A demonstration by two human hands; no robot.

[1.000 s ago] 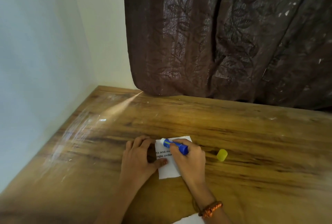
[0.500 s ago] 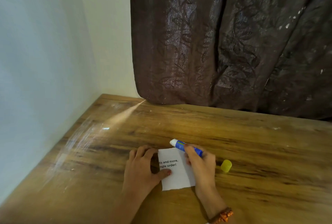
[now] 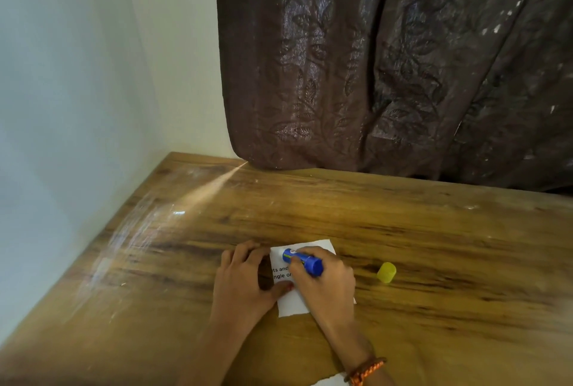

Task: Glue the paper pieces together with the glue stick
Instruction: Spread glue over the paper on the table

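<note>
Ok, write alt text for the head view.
A right hand grips a blue glue stick, its tip down on a white paper on a wooden table, while the left hand holds the paper's left edge. A yellow cap lies to the right; a brown curtain hangs behind.

White printed paper piece (image 3: 293, 302) flat on table, blue uncapped glue stick (image 3: 302, 260) tilted onto it, yellow cap (image 3: 386, 272) nearby
</note>
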